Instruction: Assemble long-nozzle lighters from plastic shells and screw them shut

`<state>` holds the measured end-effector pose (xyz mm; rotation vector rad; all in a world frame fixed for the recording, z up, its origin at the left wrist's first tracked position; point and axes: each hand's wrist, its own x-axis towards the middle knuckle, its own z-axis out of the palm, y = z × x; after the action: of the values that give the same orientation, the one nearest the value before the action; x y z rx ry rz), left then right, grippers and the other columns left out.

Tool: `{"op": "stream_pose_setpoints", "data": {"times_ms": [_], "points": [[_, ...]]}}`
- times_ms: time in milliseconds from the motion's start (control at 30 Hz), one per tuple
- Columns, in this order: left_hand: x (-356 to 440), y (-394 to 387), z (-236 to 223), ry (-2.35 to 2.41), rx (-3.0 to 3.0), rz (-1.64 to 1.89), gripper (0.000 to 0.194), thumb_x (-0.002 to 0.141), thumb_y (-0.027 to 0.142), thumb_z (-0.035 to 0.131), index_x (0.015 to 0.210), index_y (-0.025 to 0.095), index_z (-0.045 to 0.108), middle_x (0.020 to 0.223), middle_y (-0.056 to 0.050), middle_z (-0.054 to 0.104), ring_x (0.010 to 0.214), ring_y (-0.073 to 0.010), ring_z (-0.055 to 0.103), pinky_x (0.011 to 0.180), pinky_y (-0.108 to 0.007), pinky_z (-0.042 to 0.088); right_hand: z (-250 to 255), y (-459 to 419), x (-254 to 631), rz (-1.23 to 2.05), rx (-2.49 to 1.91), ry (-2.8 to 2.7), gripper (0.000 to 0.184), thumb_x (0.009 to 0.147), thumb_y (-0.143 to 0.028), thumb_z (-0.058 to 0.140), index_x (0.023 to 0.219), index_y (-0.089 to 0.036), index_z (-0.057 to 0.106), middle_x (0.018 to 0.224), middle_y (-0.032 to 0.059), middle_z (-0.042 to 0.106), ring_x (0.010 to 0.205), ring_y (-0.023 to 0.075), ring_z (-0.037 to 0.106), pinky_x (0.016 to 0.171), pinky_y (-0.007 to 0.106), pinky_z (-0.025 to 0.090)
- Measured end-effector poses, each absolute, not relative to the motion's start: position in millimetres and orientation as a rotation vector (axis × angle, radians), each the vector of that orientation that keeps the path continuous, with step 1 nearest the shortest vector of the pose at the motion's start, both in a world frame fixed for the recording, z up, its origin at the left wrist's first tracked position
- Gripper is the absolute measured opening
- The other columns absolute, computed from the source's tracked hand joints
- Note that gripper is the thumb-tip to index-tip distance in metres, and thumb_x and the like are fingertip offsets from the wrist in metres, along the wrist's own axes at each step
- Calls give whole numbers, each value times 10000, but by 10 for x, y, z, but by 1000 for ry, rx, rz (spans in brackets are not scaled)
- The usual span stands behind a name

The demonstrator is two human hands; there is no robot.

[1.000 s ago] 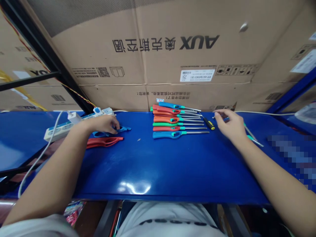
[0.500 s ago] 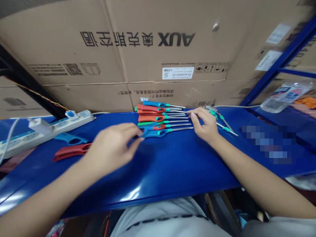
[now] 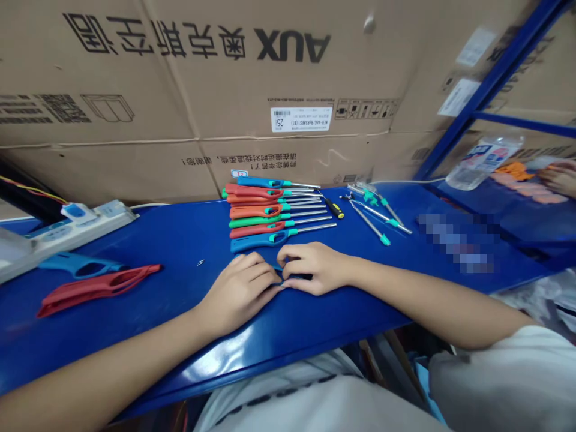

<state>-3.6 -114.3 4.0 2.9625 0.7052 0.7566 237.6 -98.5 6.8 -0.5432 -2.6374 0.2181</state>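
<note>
My left hand [image 3: 243,288] and my right hand [image 3: 317,268] meet low over the table, fingertips pinched together. What lies between them is mostly hidden; only a dark bluish sliver shows. Just beyond my hands is a row of gas lighters with long metal rods, the nearest a blue lighter [image 3: 258,240]. A green lighter [image 3: 252,221] and an orange lighter [image 3: 252,212] lie farther back. By the rod tips rests a small yellow-and-black screwdriver [image 3: 334,209]. Loose metal rods with green ends [image 3: 371,225] lie right of it.
At left lie a red handle shell [image 3: 94,291] and a blue handle shell [image 3: 81,264], beside a white power strip [image 3: 101,222]. Tiny metal pins [image 3: 200,262] sit on the table. A cardboard box [image 3: 180,120] stands behind. At right are a plastic bottle [image 3: 483,162] and another person's hand [image 3: 560,178].
My left hand has left the nearest blue lighter and my right hand has come back from the rod tips. Both now meet in front of the row. The view has shifted right.
</note>
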Motion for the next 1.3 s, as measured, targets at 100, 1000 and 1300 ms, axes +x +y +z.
{"op": "stream_pose_setpoints", "data": {"times_ms": [100,1000,1300], "points": [[-42,-1094,41,686,2842,738,140,995,322,600,1005,244,716,975,-41,757,961,-221,630,861,-407,507,145,-954,2424,421,-588,-2638,166,975,-314,581,931,-200,693,1018,53,621,922,162,609,803,277,485],[-97,-956,-35,583,2583,819,191,905,304,732,1067,227,798,1290,-98,702,1201,-248,640,1031,-417,550,453,-819,2954,880,-982,-2766,278,855,-446,761,863,-173,709,886,12,566,790,134,535,720,262,432],[-111,-940,-28,617,2580,877,137,911,262,722,1012,246,813,1226,-81,725,1159,-243,630,979,-399,559,420,-793,2925,802,-924,-2734,295,865,-448,752,809,-170,671,857,9,555,785,137,531,715,263,417]]}}
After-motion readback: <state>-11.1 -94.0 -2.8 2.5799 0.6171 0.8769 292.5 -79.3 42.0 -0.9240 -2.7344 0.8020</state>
